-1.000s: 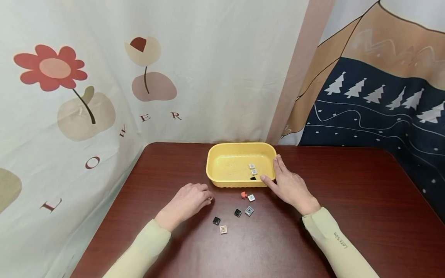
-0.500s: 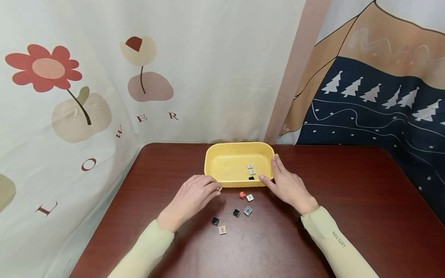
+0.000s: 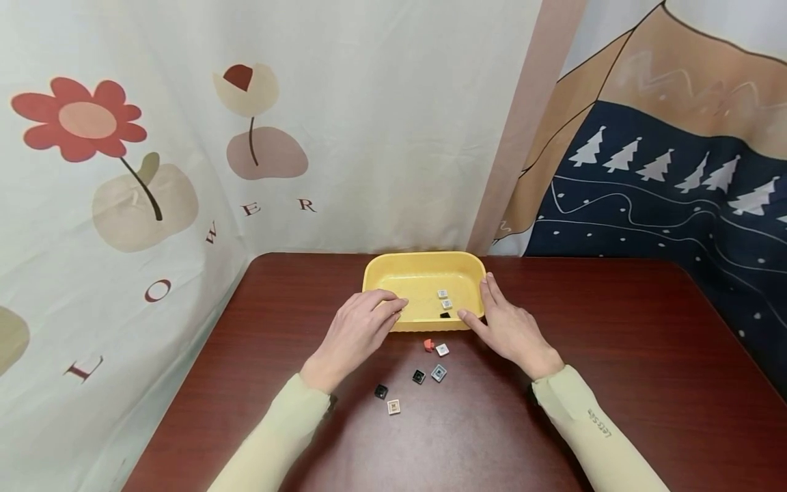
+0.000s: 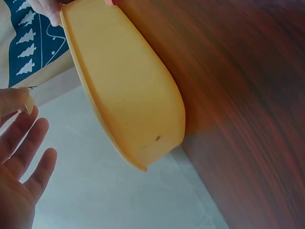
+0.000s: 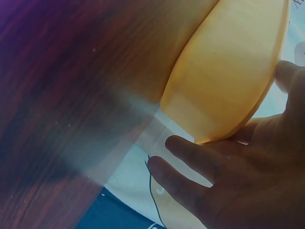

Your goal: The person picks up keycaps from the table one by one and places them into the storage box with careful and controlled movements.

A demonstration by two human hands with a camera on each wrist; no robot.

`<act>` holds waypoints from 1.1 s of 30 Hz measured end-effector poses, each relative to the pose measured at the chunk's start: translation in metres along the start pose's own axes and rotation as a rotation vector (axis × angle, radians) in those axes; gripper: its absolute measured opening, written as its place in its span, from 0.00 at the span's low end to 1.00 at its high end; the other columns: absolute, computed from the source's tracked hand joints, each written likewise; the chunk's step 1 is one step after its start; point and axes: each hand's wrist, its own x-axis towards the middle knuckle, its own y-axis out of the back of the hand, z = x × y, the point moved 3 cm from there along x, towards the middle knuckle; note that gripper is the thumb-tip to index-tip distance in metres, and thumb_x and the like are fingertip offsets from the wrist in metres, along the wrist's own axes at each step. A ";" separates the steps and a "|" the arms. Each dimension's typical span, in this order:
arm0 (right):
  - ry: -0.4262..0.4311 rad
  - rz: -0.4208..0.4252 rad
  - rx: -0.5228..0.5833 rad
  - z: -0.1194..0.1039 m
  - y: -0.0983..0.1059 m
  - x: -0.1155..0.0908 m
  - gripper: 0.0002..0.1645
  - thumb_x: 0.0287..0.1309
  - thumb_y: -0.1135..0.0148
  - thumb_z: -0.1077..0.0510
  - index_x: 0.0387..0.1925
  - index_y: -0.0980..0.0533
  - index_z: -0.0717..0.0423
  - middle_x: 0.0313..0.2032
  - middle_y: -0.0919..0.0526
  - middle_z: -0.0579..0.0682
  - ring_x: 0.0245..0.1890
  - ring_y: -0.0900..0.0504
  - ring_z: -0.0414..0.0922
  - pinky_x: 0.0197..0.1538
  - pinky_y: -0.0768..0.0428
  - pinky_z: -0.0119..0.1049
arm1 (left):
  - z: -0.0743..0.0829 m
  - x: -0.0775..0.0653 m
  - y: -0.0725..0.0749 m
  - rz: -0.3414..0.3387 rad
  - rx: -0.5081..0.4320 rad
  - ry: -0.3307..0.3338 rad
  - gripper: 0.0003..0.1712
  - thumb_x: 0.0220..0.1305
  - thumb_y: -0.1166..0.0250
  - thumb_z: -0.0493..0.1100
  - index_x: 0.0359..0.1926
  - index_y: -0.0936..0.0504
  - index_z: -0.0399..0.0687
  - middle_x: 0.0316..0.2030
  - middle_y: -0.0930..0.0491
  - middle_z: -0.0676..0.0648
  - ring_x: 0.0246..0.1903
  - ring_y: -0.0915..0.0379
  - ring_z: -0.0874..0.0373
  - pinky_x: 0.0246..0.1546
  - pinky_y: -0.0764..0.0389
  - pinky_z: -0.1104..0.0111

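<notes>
In the head view, my left hand [image 3: 363,328] is over the near left rim of the yellow plastic tray [image 3: 375,280]. Its thumb and index finger pinch a small pale keycap [image 4: 29,104], mostly hidden by the fingers; the other fingers are spread. My right hand [image 3: 513,335] rests on the tray's near right corner, thumb at the front rim and fairly straight fingers along the right side. Inside the tray lie two white keycaps [image 3: 447,304] and a black keycap [image 3: 445,315].
In front of the tray lie an orange-red keycap [image 3: 428,346], a white keycap [image 3: 442,350], a grey-blue keycap [image 3: 438,373], two black keycaps [image 3: 419,376] and a cream keycap [image 3: 393,407]. The dark red-brown table [image 3: 615,328] has a printed curtain [image 3: 393,137] behind it.
My left hand has moved from the table left of the tray, up and rightward over its near rim, still pinching the keycap. My right hand has stayed at the corner.
</notes>
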 end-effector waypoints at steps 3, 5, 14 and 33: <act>-0.002 0.002 0.004 0.001 0.000 0.000 0.58 0.72 0.56 0.25 0.80 0.52 0.67 0.81 0.54 0.64 0.63 0.23 0.65 0.56 0.20 0.61 | 0.000 0.004 -0.005 0.005 0.008 0.005 0.13 0.65 0.28 0.37 0.50 0.11 0.47 0.43 0.16 0.50 0.44 0.18 0.54 0.48 0.19 0.60; -0.002 0.004 0.005 0.001 -0.001 0.000 0.58 0.72 0.56 0.25 0.80 0.52 0.67 0.81 0.55 0.64 0.63 0.23 0.66 0.56 0.20 0.61 | -0.001 0.007 -0.008 -0.001 0.010 0.009 0.13 0.66 0.29 0.37 0.51 0.11 0.47 0.44 0.15 0.50 0.45 0.18 0.54 0.50 0.19 0.60; -0.006 0.015 0.010 0.000 -0.001 -0.001 0.59 0.72 0.56 0.25 0.80 0.51 0.67 0.80 0.54 0.64 0.61 0.21 0.66 0.56 0.21 0.62 | -0.005 0.021 -0.023 -0.096 0.030 0.054 0.11 0.68 0.29 0.40 0.50 0.11 0.47 0.45 0.13 0.51 0.48 0.17 0.53 0.54 0.20 0.58; -0.009 0.011 0.012 -0.001 -0.002 0.000 0.58 0.73 0.55 0.26 0.80 0.51 0.67 0.80 0.53 0.64 0.60 0.21 0.65 0.56 0.20 0.61 | -0.012 0.048 -0.061 -0.400 0.145 0.132 0.08 0.71 0.31 0.45 0.47 0.10 0.51 0.41 0.13 0.51 0.43 0.16 0.52 0.48 0.19 0.54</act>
